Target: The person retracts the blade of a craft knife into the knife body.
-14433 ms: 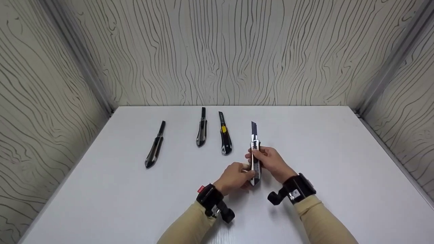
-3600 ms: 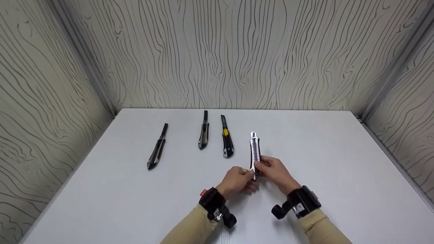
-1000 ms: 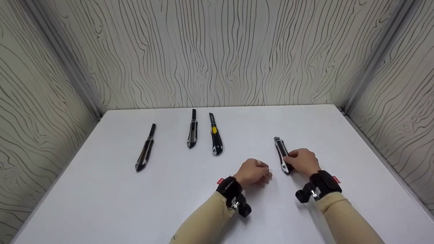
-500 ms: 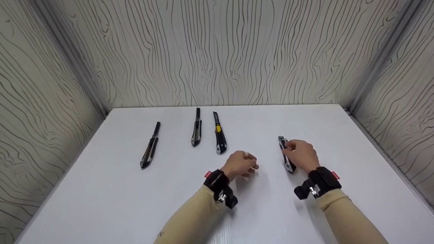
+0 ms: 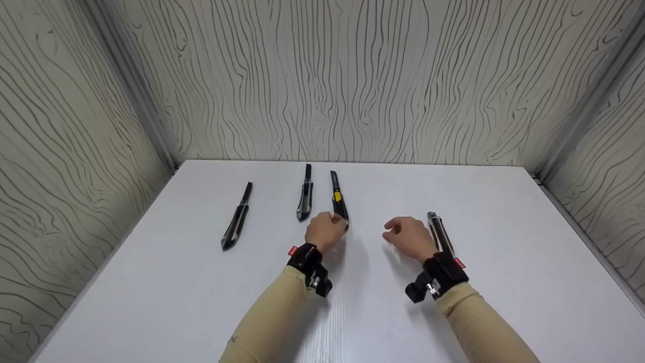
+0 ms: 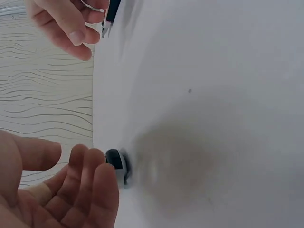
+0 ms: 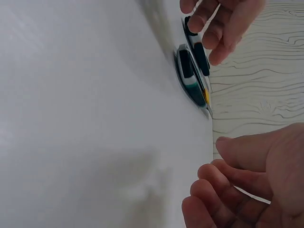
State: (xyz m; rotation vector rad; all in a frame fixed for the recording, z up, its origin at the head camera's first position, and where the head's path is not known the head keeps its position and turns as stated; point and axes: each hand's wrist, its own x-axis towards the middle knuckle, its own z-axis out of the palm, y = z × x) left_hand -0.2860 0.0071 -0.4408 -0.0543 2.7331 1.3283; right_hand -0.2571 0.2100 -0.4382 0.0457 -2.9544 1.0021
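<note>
In the head view my left hand (image 5: 324, 232) hovers over the rear end of a black snap-off utility knife (image 5: 340, 207) with a yellow slider. Its thumb stands apart from loosely bent fingers in the left wrist view, and the end of that knife (image 6: 115, 160) shows just beyond the fingertips. My right hand (image 5: 410, 238) is in the air with relaxed fingers and holds nothing. Beside it lies a silver-and-black utility knife (image 5: 440, 233) with its blade drawn in; the wristband hides its lower end.
Two more utility knives lie on the white table (image 5: 176, 292): one, the middle knife (image 5: 305, 199), near the yellow-slider one, and a left knife (image 5: 235, 225) farther out. Both have dark blades extended. Wood-patterned panels (image 5: 322, 91) stand at the back and sides.
The held silver knife's blade was retracted, and the right hand laid it at the right, let go and moved left. The left hand has moved left to the yellow-slider knife.
</note>
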